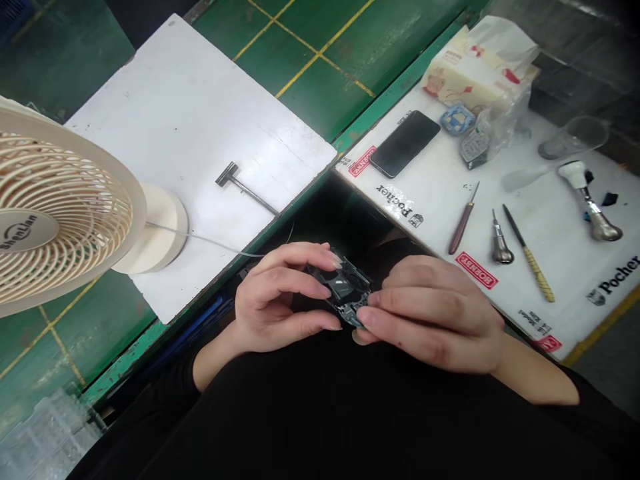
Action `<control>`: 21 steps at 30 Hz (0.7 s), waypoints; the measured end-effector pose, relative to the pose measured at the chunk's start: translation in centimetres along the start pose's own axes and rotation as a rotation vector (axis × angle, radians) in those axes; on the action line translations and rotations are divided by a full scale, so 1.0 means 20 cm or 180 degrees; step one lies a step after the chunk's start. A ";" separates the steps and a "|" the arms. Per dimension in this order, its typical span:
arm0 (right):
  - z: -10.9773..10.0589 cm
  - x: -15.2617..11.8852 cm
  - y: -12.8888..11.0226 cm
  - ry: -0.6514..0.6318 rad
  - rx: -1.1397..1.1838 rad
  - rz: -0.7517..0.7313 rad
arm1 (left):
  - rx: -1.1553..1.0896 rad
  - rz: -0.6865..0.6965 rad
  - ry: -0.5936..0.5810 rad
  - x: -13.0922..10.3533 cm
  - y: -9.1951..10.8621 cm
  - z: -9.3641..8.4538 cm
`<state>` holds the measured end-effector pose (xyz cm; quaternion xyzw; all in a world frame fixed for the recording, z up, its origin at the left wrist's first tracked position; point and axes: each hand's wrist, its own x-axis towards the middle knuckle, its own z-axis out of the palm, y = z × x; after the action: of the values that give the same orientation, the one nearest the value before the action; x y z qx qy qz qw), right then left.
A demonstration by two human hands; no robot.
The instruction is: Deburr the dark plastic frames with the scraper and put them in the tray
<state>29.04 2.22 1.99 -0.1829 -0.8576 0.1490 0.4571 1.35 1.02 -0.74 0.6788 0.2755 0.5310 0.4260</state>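
Observation:
A small dark grey plastic part (pixel 345 283), shaped like a model car body, is held between both hands over the gap between two boards. My left hand (pixel 283 293) grips its left side, fingers above and thumb below. On its lower right end, the fingertips and thumb of my right hand (pixel 430 313) are pinched; whether they also hold a smaller piece is hidden. On the left board lies a metal T-shaped tool (pixel 250 191). Nearest my right hand on the right board are a brown-handled awl (pixel 463 223) and a short metal-knobbed tool (pixel 500 243).
A cream fan (pixel 65 213) stands on the white left board (pixel 200 100). The right board (pixel 440 180) holds a phone (pixel 405 143), tissue pack (pixel 480 67), plastic bags, clear cup (pixel 575 139), yellow-handled file (pixel 530 257) and larger knobbed tool (pixel 593 207). Clear trays (pixel 47 433) sit lower left.

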 end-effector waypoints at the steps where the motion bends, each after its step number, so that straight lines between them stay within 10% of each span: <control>1: -0.02 0.01 0.00 -0.0151 -0.0079 -0.0081 | 0.0039 -0.0091 -0.0010 0.00 0.01 0.00; 7: -0.06 0.01 -0.01 -0.0468 -0.0203 -0.0458 | 0.0138 -0.0194 0.0011 0.01 0.05 -0.03; 15: -0.06 0.03 -0.01 -0.0660 0.0460 0.0458 | 0.0166 -0.0120 -0.0148 -0.02 0.03 -0.04; 21: -0.08 0.02 -0.01 -0.0259 0.0296 0.0254 | 0.0114 -0.0199 -0.0111 0.02 0.05 -0.04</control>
<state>30.10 2.43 3.28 -0.1893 -0.8596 0.2140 0.4235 0.57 1.06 0.34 0.6865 0.2985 0.5005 0.4349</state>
